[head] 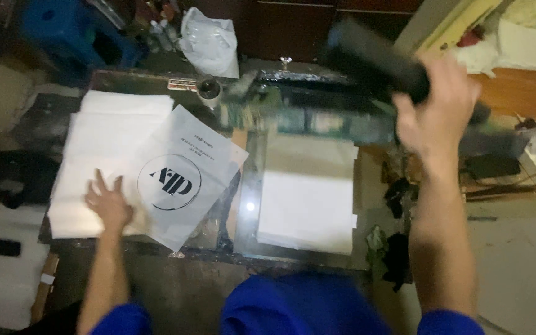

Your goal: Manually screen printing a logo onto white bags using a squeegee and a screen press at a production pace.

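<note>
White printed sheet (pixel 184 180) under left hand (pixel 108 205)

The left hand (pixel 108 205) sits in the lower left of the frame, palm down with the fingers spread and pointing toward the top of the picture. Its bare forearm runs almost straight down to a blue sleeve at the bottom edge. The right hand (pixel 435 111) is raised in the upper right of the frame, seen from the back, with the fingers curled closed in a grip and the knuckles toward the top. It is slightly blurred. Its forearm drops steeply to a blue sleeve in the lower right corner.
</note>
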